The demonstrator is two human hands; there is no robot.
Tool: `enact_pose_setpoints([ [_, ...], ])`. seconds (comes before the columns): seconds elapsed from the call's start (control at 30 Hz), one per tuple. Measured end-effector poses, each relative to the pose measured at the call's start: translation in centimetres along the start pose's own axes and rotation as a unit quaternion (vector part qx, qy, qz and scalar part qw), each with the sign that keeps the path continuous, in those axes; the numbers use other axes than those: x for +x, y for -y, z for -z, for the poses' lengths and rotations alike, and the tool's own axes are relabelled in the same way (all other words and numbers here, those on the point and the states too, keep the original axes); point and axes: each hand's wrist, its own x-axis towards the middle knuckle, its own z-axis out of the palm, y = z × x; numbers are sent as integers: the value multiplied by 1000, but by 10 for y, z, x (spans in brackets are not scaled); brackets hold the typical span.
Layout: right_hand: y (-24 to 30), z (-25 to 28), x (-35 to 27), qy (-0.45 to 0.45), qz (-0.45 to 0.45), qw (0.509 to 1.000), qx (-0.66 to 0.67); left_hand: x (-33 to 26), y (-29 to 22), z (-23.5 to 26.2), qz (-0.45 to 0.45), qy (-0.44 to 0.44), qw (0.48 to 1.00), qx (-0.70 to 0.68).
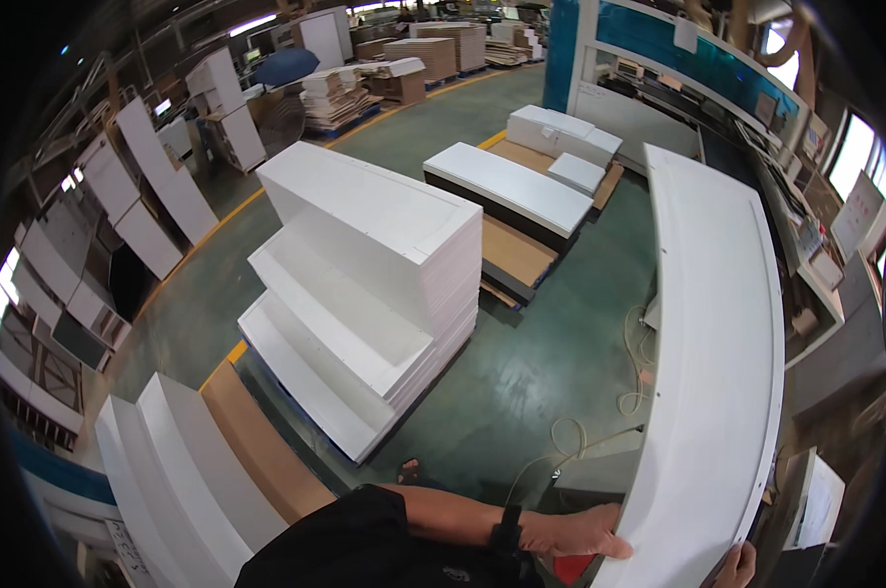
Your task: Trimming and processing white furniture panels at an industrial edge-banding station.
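A green workshop floor (521,382) with a yellow line (235,353) carries pallets of stacked white panels – the nearest stack (364,284) is stepped in tiers, a lower one (506,186) sits behind it on brown boards (516,255). A pale hose (580,436) curls loose on the floor near the right side, and more white panel stacks (178,480) stand at lower left

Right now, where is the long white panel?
In the head view, right side: the long white panel is held at its near end by both hands, beside the stepped white stack.
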Motion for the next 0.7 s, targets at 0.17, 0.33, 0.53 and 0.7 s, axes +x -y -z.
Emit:
enact_pose_setpoints([
  [0.17, 118, -66, -9, 55, 187, 979, -60, -87, -54, 47, -66, -71, 995, 10],
  [0.33, 141, -130, 1, 108, 171, 967, -154, -196, -97, 110, -178, -192, 964, 43],
  [0.53, 160, -234, 0, 147, 335, 908, -204, -338, -113, 165, -307, -352, 883, 39],
  [0.7, 78, -315, 26, 168, 264, 923, -225, -435, -111, 187, -333, -473, 816, -3],
])
